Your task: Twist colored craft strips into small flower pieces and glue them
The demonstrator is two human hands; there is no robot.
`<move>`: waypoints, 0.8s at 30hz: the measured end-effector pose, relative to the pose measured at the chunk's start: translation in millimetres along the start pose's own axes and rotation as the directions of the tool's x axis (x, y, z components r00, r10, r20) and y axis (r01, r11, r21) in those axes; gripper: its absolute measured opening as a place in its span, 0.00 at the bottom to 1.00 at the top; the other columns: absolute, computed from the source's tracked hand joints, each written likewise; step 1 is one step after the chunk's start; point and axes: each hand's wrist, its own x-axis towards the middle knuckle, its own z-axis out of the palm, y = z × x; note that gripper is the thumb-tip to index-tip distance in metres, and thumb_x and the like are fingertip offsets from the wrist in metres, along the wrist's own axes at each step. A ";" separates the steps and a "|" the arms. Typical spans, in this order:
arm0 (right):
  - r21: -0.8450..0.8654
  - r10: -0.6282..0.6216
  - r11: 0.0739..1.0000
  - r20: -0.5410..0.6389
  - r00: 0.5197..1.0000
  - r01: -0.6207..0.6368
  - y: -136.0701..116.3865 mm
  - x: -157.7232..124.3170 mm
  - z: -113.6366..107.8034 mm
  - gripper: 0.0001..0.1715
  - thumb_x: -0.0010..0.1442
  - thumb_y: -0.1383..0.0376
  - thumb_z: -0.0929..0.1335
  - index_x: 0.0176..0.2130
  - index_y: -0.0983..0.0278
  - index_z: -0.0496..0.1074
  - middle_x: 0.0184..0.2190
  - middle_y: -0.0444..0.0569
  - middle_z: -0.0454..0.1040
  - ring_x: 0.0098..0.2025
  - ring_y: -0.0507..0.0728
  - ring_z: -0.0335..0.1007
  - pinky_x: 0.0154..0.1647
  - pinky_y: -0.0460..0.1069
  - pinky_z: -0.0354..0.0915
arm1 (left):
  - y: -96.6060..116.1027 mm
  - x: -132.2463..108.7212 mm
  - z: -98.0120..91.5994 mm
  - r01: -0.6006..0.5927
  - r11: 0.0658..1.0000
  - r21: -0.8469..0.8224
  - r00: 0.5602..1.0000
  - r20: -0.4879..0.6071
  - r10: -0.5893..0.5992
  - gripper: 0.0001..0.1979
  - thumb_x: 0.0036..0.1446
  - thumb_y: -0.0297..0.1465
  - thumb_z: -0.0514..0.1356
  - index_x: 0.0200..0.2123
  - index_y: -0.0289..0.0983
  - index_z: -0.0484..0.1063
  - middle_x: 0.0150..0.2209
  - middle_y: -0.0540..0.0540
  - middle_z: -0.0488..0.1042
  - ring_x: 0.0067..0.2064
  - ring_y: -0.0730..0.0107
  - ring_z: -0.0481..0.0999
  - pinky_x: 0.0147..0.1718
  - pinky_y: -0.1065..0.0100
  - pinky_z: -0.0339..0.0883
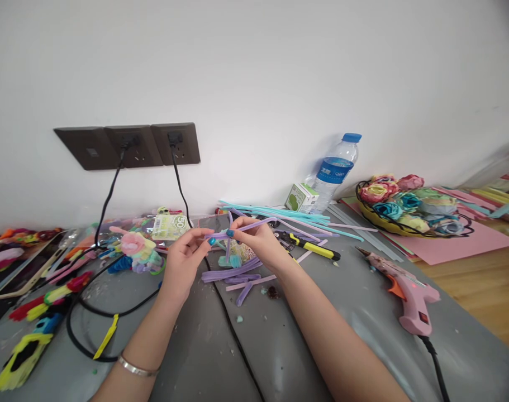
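Note:
Between both hands runs a purple pipe cleaner (254,225), its fuzzy stem stretching up to the right. My left hand (188,254) pinches one end between thumb and fingers. Close beside it, my right hand (254,243) grips the same stem, thumb and finger pressed together. A bit of pale teal shows at the pinch; what it belongs to is partly hidden. Under the hands lie a bundle of purple pipe cleaners (231,273) and a small teal fuzzy piece (230,261). Yellow-and-black pliers (315,247) rest just right of my right hand.
A pink glue gun (411,298) lies at right with its cord. Behind stand a water bottle (336,170), a small green-white box (301,197) and a basket of fabric flowers (375,219). Black cables (229,318) cross the grey table. A pastel fuzzy flower (139,251) sits left.

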 end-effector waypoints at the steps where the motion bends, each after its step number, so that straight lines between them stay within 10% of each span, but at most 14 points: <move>1: 0.003 -0.002 1.000 0.008 1.000 0.002 0.1 0.0 -0.4 0.11 0.50 0.59 0.74 0.27 0.64 0.73 0.25 0.43 0.68 0.27 0.50 0.58 0.28 0.47 0.53 | 0.6 -0.1 0.0 0.006 1.000 -0.024 1.000 -0.006 -0.007 0.10 0.49 0.33 0.68 0.36 0.38 0.79 0.30 0.49 0.74 0.31 0.72 0.70 0.30 0.73 0.66; 24: 0.126 -0.140 0.985 0.185 0.973 0.118 -6.9 -6.4 -2.2 0.11 0.55 0.58 0.75 0.33 0.63 0.75 0.31 0.46 0.70 0.33 0.52 0.63 0.34 0.48 0.61 | 7.9 -0.2 1.2 0.156 0.909 -0.386 0.987 0.027 -0.158 0.14 0.38 0.38 0.76 0.29 0.39 0.82 0.28 0.50 0.75 0.28 0.79 0.70 0.31 0.76 0.68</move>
